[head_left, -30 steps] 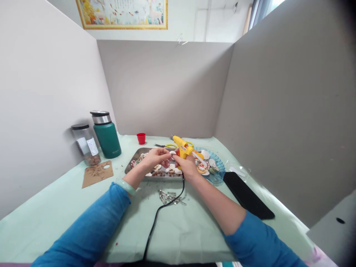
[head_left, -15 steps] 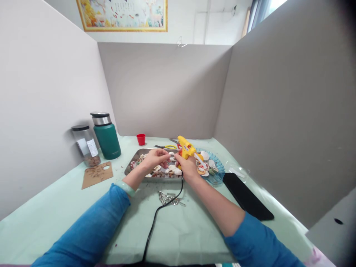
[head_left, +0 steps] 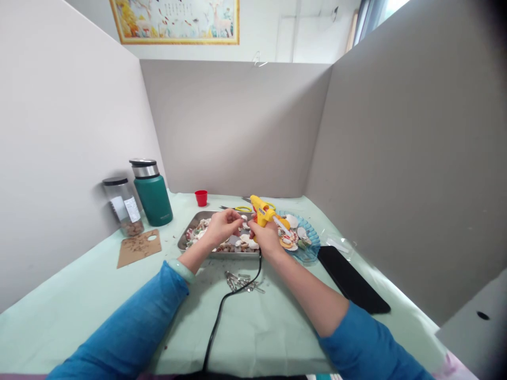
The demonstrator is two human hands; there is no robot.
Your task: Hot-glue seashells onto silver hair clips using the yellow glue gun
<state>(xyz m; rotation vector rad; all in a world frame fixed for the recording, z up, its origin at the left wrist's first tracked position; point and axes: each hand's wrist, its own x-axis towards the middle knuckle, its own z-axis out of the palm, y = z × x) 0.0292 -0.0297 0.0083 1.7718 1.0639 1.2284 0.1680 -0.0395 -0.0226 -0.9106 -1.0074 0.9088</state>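
My right hand [head_left: 266, 236] is wrapped round the grip of a yellow hot glue gun [head_left: 262, 212], with a pale glue stick [head_left: 282, 226] poking out of its back. Beside it, my left hand [head_left: 225, 227] is closed in a pinch over the metal tray [head_left: 233, 255]; whatever the fingertips hold is too small to make out. White and brown shells [head_left: 246, 241] lie in the tray under both hands. From the gun a black cord [head_left: 222, 306] runs down toward the table's near edge. The gun's nozzle is hidden from me.
A blue glass plate [head_left: 313, 238] of shells stands right of the tray, near a black slab [head_left: 352, 279]. Metal clips [head_left: 243, 282] lie in front. At left are a green bottle [head_left: 152, 198], a jar [head_left: 124, 208] and a brown card [head_left: 138, 249]. A red cup [head_left: 201, 198] and pliers [head_left: 240, 209] sit behind.
The glue gun has shifted slightly left and tipped a little in my right hand. My left hand stays nearly in place, pinched close to it.
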